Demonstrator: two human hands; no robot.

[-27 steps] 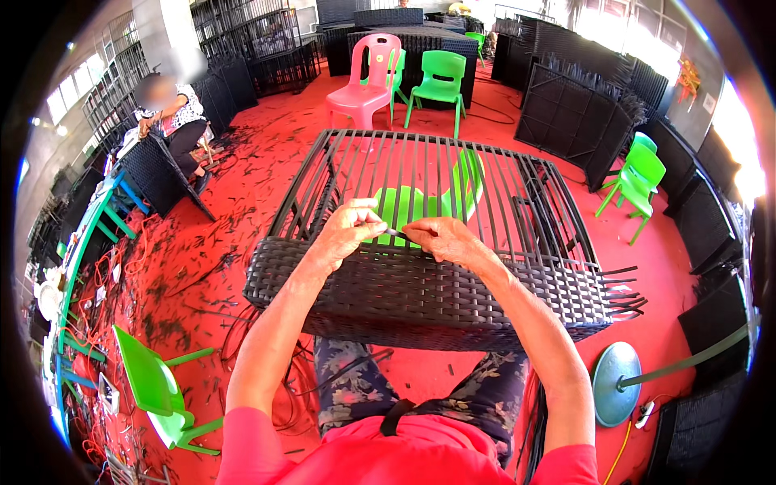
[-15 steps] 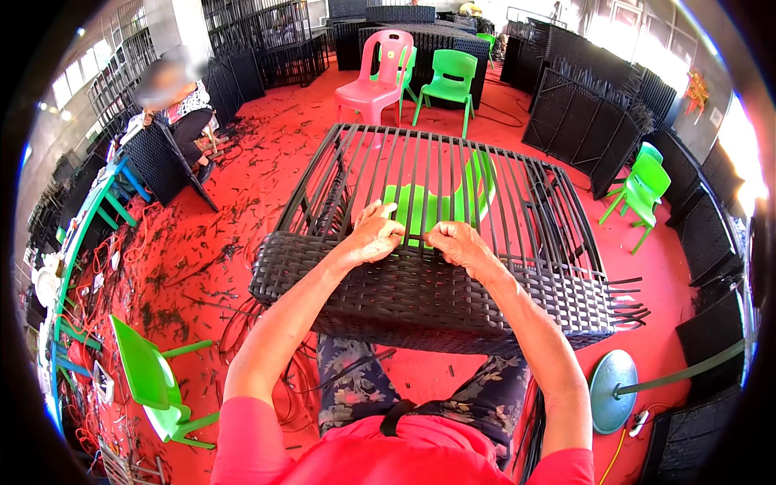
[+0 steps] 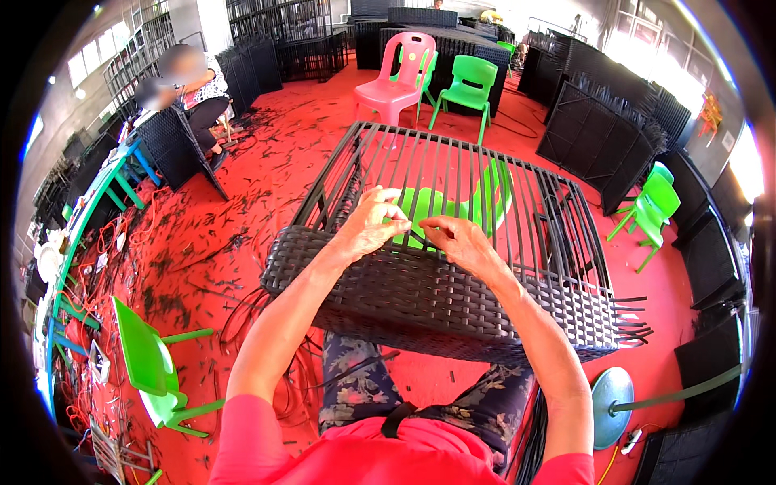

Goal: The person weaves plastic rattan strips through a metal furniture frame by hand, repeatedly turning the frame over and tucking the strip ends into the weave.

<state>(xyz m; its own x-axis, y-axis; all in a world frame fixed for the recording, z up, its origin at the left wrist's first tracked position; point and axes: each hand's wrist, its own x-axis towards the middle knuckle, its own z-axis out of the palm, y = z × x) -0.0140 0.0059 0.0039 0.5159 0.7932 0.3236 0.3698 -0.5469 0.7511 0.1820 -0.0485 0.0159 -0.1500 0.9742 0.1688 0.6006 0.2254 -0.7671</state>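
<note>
Fingertips of our left hand [image 3: 372,228] and right hand [image 3: 462,244] have drawn nearer each other since half a second ago, while the black wicker frame [image 3: 396,299] has slid slightly rightward in our view, as have the chairs beyond. We see a narrow gap between the hands. Our left thumb and forefinger are bent toward one another in a pinch; our right fingers curl inward, thumb close to forefinger. We cannot tell whether either hand grips a strip.

Directly under both hands lies the frame: tightly woven on the side nearer us, bare parallel strips on the side beyond the fingers. Loose strip ends [image 3: 638,330] stick out well to the right of our right hand. Through the bare strips, just beyond the right hand, we see a green plastic chair [image 3: 491,202].

Farther beyond the hands stands a pink plastic chair [image 3: 385,93]. Far beyond and left of our left hand sits a co-worker [image 3: 212,113]. Dark scraps [image 3: 170,303] litter the red floor [image 3: 299,121] to that hand's left
</note>
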